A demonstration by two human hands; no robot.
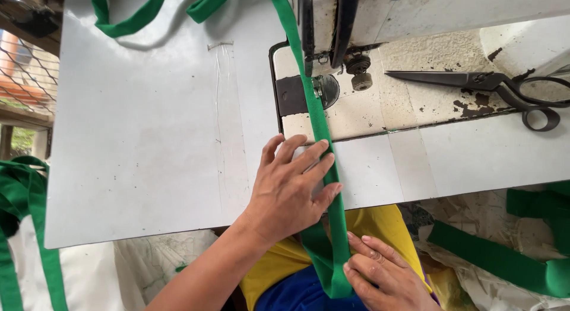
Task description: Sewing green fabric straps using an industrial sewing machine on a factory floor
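A long green fabric strap [320, 127] runs from the top of the view, under the sewing machine's presser foot [317, 88], down over the white table [148, 139] edge into my lap. My left hand [291, 189] lies flat on the table with its fingertips pressing the strap's left edge. Below the table edge, my right hand [380, 275] pinches the folded strap between thumb and fingers.
Black scissors [493, 88] lie on the worn machine bed at the right. More green strap [127, 20] loops at the table's top left. Green straps [499, 257] lie on white sacks at the lower right, and others [29, 228] hang at the left.
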